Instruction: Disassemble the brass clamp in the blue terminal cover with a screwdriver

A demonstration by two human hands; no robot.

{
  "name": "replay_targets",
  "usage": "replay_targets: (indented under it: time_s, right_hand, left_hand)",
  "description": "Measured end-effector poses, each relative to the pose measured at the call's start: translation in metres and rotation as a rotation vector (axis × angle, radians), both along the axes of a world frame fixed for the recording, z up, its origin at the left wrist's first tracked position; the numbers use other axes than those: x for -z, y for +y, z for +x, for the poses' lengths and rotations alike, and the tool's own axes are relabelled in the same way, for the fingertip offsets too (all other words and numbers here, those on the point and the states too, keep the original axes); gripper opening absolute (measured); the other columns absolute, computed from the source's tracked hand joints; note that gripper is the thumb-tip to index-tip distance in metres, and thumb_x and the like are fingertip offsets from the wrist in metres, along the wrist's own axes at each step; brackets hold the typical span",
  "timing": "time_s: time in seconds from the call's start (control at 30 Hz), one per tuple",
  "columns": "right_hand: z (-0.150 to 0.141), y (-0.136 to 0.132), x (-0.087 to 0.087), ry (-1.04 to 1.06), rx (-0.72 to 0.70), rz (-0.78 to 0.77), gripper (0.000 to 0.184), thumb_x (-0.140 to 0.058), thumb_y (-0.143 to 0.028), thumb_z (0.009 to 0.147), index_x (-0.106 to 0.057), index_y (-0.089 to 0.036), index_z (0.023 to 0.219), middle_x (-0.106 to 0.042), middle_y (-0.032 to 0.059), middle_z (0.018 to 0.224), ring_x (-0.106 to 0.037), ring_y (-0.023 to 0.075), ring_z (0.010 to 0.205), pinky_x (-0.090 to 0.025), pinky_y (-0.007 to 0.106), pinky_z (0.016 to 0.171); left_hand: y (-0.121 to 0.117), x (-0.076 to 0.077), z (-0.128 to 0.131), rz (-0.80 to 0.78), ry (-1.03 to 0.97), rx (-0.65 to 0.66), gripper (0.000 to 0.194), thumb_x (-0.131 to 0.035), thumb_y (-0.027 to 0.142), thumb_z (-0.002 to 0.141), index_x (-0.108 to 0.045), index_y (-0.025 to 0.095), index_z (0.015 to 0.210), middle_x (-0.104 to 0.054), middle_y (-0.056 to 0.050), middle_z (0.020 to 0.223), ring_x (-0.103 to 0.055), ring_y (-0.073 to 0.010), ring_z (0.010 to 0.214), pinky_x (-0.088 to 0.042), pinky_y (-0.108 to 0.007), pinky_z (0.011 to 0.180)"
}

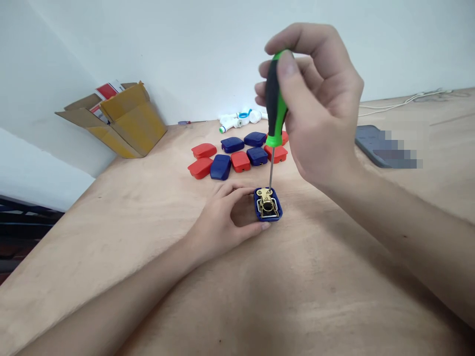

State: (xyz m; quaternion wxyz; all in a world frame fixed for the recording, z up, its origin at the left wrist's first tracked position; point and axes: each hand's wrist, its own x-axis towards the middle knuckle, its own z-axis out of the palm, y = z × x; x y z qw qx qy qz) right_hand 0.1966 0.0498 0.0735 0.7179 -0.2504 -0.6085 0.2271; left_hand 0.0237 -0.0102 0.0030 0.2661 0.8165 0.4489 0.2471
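A small blue plastic casing (267, 204) with a brass metal fitting inside lies on the wooden table (237, 277). My left hand (226, 215) pinches the casing from its left side between thumb and fingers. My right hand (315, 109) is closed around the black-and-green handle of a screwdriver (275, 106), held upright. The screwdriver's thin shaft points straight down, its tip touching the top of the brass fitting.
Several red and blue plastic casings (237, 154) lie grouped behind. White pipe fittings (237, 118) sit near the wall. An open yellow cardboard box (118, 118) stands at the back left. A dark phone (374, 146) and a white cable (401, 101) lie at the right.
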Motion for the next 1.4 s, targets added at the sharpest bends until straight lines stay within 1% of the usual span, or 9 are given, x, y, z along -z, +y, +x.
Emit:
replay_targets:
  time_s: [0.1,0.27,0.43,0.6,0.8,0.93,1.17,1.3,1.4]
  right_hand:
    - [0.002,0.001,0.001,0.015,-0.195,0.000,0.018,-0.042,-0.027,0.105,-0.060,-0.029,0.104,-0.067,0.0026,0.096,-0.068,0.0197,0.088,-0.059,0.039,0.090]
    - [0.002,0.000,-0.004,-0.031,0.045,0.073,0.012,-0.066,-0.019,0.094,-0.062,-0.026,0.085,-0.062,0.0020,0.097,-0.063,0.0178,0.089,-0.056,0.032,0.082]
    - [0.001,0.001,-0.005,0.035,-0.037,0.012,0.025,-0.039,-0.020,0.105,-0.061,-0.027,0.093,-0.062,0.0053,0.105,-0.066,0.0181,0.098,-0.060,0.031,0.085]
    - [0.000,-0.003,-0.004,-0.092,0.072,-0.009,0.007,-0.062,-0.025,0.097,-0.061,-0.029,0.091,-0.063,0.0026,0.102,-0.064,0.0185,0.096,-0.059,0.030,0.090]
    - [0.001,0.000,-0.003,0.023,-0.163,-0.028,0.024,-0.041,-0.024,0.104,-0.063,-0.030,0.095,-0.064,0.0029,0.100,-0.067,0.0186,0.099,-0.060,0.033,0.091]
    - [0.000,-0.003,-0.007,-0.045,0.012,0.051,0.011,-0.068,-0.019,0.093,-0.062,-0.026,0.085,-0.059,0.0022,0.093,-0.059,0.0162,0.082,-0.057,0.028,0.080]
    - [-0.002,-0.005,-0.008,-0.003,-0.129,-0.081,0.029,-0.034,-0.021,0.107,-0.061,-0.027,0.099,-0.067,0.0038,0.106,-0.067,0.0165,0.089,-0.061,0.032,0.087]
    - [-0.004,-0.009,-0.008,-0.080,0.082,0.028,0.014,-0.060,-0.019,0.097,-0.063,-0.027,0.086,-0.066,0.0015,0.106,-0.063,0.0164,0.095,-0.057,0.026,0.087]
    - [-0.004,-0.012,-0.007,-0.040,0.051,0.025,0.018,-0.057,-0.011,0.096,-0.068,-0.025,0.094,-0.064,0.0032,0.100,-0.060,0.0167,0.086,-0.058,0.030,0.083]
  left_hand:
    - [0.000,0.000,0.000,0.005,0.007,-0.003,0.061,-0.084,0.047,0.081,-0.063,0.026,0.134,-0.061,-0.006,0.138,-0.057,-0.0245,0.129,-0.047,-0.044,0.116]
    - [-0.001,0.000,-0.001,-0.002,-0.002,0.000,0.060,-0.083,0.047,0.081,-0.063,0.027,0.134,-0.061,-0.005,0.139,-0.056,-0.0236,0.130,-0.047,-0.043,0.117]
    - [0.000,0.001,-0.001,0.009,0.007,-0.006,0.062,-0.083,0.048,0.081,-0.063,0.026,0.135,-0.061,-0.005,0.138,-0.056,-0.0250,0.130,-0.047,-0.044,0.116]
    - [0.000,0.001,-0.001,-0.004,-0.008,0.002,0.060,-0.083,0.047,0.081,-0.063,0.027,0.133,-0.061,-0.005,0.138,-0.056,-0.0249,0.129,-0.047,-0.045,0.116]
    - [0.000,0.002,0.000,0.004,-0.004,-0.006,0.061,-0.084,0.049,0.080,-0.063,0.027,0.133,-0.061,-0.005,0.138,-0.057,-0.0250,0.129,-0.047,-0.045,0.116]
    - [0.000,0.002,-0.001,-0.003,-0.003,-0.001,0.061,-0.084,0.048,0.080,-0.064,0.027,0.134,-0.061,-0.005,0.138,-0.057,-0.0251,0.128,-0.047,-0.045,0.116]
    - [0.000,0.001,0.000,0.008,0.001,-0.004,0.060,-0.084,0.047,0.081,-0.063,0.028,0.134,-0.061,-0.004,0.138,-0.057,-0.0244,0.129,-0.047,-0.045,0.116]
    - [0.000,0.001,0.000,0.006,0.004,-0.005,0.060,-0.084,0.047,0.081,-0.063,0.027,0.133,-0.061,-0.005,0.138,-0.058,-0.0244,0.129,-0.047,-0.045,0.116]
    - [-0.001,0.000,0.000,0.004,0.006,-0.007,0.060,-0.084,0.048,0.080,-0.063,0.027,0.133,-0.061,-0.005,0.138,-0.058,-0.0255,0.128,-0.047,-0.046,0.116]
